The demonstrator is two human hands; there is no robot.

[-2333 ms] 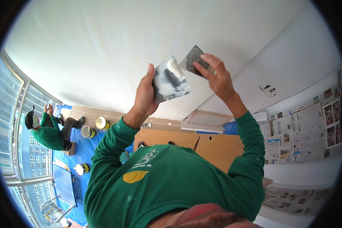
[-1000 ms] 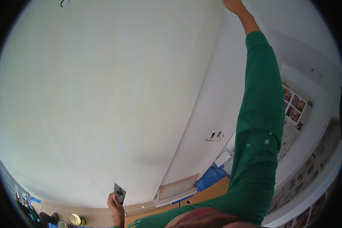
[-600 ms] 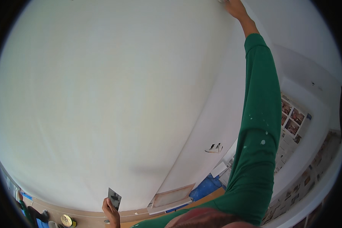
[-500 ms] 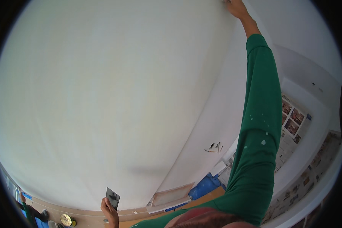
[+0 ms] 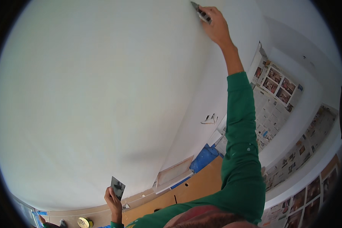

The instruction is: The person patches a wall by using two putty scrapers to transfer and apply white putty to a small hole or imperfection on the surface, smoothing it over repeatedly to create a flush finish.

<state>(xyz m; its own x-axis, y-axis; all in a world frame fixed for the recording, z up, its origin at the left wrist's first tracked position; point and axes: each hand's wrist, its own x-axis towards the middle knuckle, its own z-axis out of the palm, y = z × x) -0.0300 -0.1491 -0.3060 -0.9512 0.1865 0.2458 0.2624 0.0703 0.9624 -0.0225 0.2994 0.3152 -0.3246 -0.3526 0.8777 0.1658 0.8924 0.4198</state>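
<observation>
My right arm, in a green sleeve with pale paint spots, reaches high up. My right hand (image 5: 219,30) is closed on a putty knife (image 5: 203,15), its blade tip at the pale wall (image 5: 102,95). Whether the blade touches the wall is hard to tell. Low down, my left hand (image 5: 113,200) grips a flat grey metal scraper blade (image 5: 118,187) by its lower edge, holding it upright. Its face has a dark smear or reflection.
Loose wires (image 5: 209,120) stick out of the side wall at right. Below are a blue bundle (image 5: 204,157), a framed panel (image 5: 174,175) and an orange-brown board (image 5: 201,182). Newspaper (image 5: 271,110) covers openings at right. Lower left: an open tin (image 5: 85,222) and another person's hand (image 5: 41,219).
My right hand has come down and left in the picture, bringing the putty knife into view. The view has shifted, showing more newspaper at right. My left hand still holds its blade.
</observation>
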